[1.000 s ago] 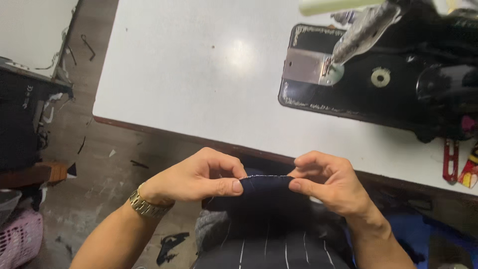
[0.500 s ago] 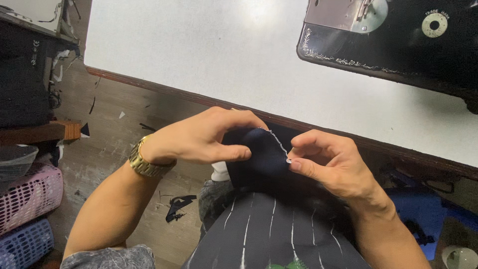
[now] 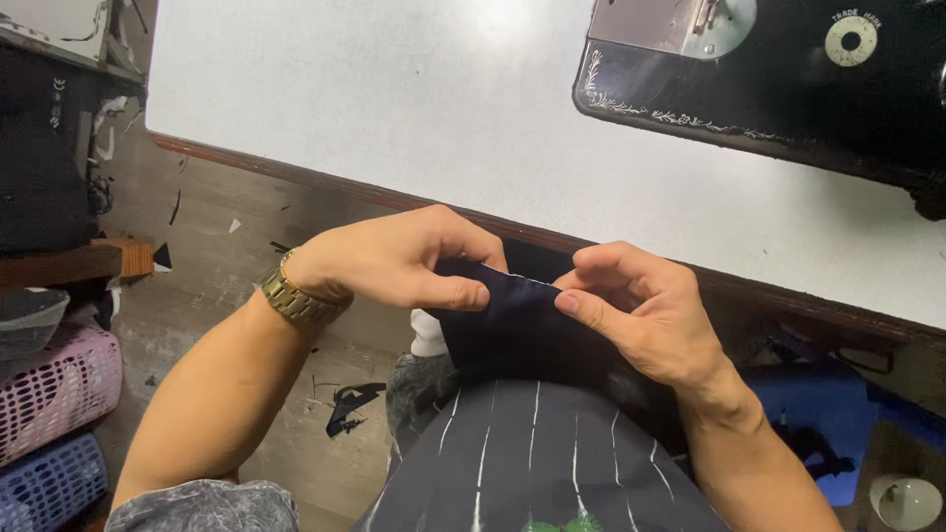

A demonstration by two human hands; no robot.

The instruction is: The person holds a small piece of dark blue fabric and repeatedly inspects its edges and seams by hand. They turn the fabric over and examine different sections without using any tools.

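Note:
My left hand [image 3: 399,258] and my right hand [image 3: 641,310] pinch the top edge of a dark navy fabric piece [image 3: 517,330] between thumb and fingers, in front of the table's near edge. The fabric hangs down over my lap, onto a dark cloth with thin white stripes [image 3: 532,458]. A gold metal watch [image 3: 296,296] sits on my left wrist. The two hands are a few centimetres apart along the fabric's folded edge.
A white table top [image 3: 414,108] with a brown wooden edge lies ahead. A black sewing machine [image 3: 778,74] stands at its far right. Pink and blue plastic baskets [image 3: 54,394] sit on the floor at left, among fabric scraps. A blue object [image 3: 808,394] lies at right.
The view has shifted down and closer. My hands have moved nearer together along the fabric's edge, and the light thread seen half a second ago is no longer stretched out.

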